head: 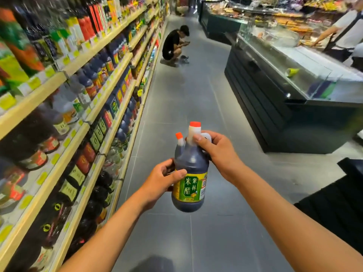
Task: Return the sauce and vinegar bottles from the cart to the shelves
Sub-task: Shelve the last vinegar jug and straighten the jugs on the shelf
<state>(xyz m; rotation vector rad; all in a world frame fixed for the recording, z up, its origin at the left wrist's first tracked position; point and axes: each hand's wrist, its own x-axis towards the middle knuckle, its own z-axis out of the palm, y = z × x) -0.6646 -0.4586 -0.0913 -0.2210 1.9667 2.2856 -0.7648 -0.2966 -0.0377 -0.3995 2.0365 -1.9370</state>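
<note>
- Vinegar bottle (pixel 189 173): upright over the aisle floor, label toward the camera, not yet at the shelves (pixel 78 134) on the left.
- Right hand (pixel 214 152): fingers curled round neck and handle, probably carrying the weight.
- Left hand (pixel 163 179): thumb and fingers clasp the body, apparently to steady it.

A person in black (pixel 173 44) crouches on the grey tiled floor (pixel 186 99) far down the aisle, holding a phone (pixel 185 43). On the right runs a dark glass-topped counter (pixel 255 91) with a green cone (pixel 292 72) lying on its glass. A second person (pixel 347 26) stands at its far side, near trays of food (pixel 290 18).
</note>
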